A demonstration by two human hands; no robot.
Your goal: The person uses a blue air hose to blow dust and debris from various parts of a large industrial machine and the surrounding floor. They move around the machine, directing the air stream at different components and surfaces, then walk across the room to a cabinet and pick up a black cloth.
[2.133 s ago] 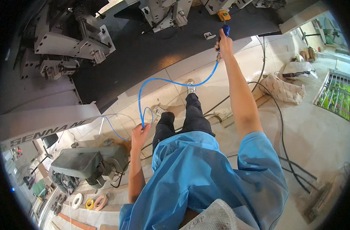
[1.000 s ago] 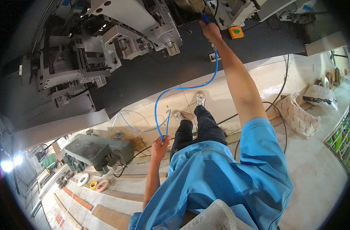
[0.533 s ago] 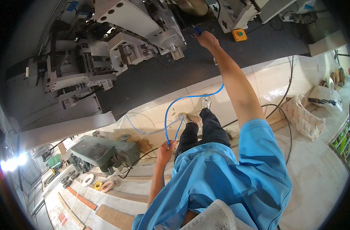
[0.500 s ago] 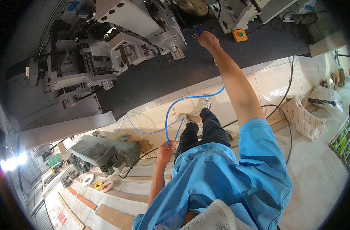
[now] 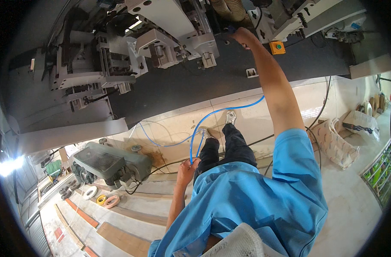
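Note:
My right arm stretches out over the dark machine bed [image 5: 178,88]. My right hand [image 5: 246,37] is closed around something, and a small dark blue tip [image 5: 232,30] shows at its far side; the rest is hidden. Low beside my left thigh, my left hand [image 5: 187,168] grips a bright blue hose [image 5: 209,114]. From that hand the hose curves up and right, then disappears behind my right forearm. Another length of it hangs near my legs. A small white bracket [image 5: 251,73] lies on the bed, left of my right forearm.
Grey machine heads [image 5: 206,50] stand left of my right hand; a yellow box with a green button [image 5: 277,47] is to its right. A grey-green motor [image 5: 112,162] sits at lower left. A black cable [image 5: 323,105] and a pale bag [image 5: 336,143] are on the right.
My right hand has moved a little farther back over the bed, and the white bracket now shows more fully. My left hand keeps its grip on the hose. The view has shifted slightly.

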